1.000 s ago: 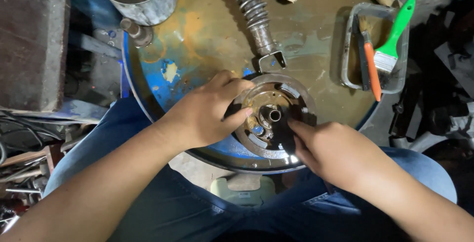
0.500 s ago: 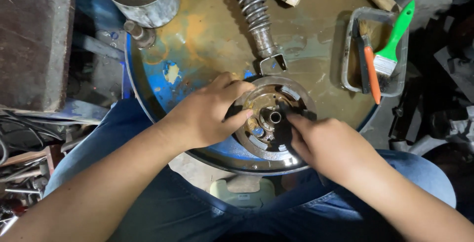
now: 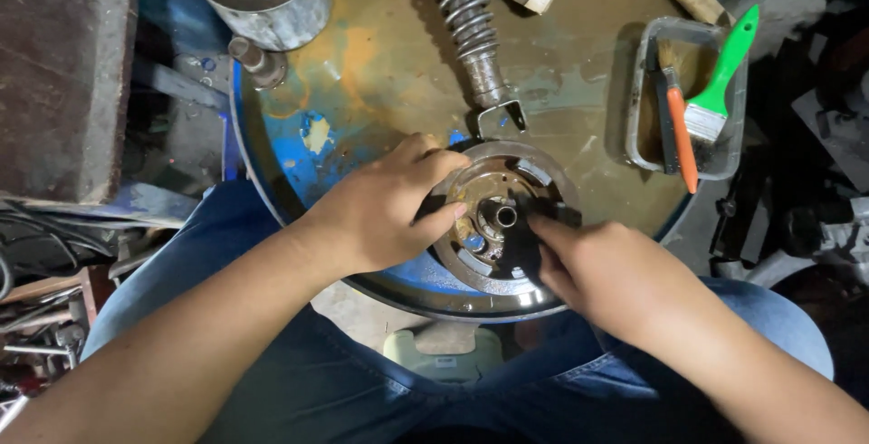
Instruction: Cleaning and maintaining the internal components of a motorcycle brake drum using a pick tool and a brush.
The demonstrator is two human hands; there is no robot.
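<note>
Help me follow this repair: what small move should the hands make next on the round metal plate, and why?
Probably press the dark part down beside the central hub. The right hand pinches it over the round metal plate, seemingly not yet seated, while the left hand grips the plate's left rim, steadying it on the drum top.

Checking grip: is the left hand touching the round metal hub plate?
Touching. The head view shows the left hand draped over the left edge of the round metal hub plate, its thumb lying on the plate's face with no gap visible.
</note>
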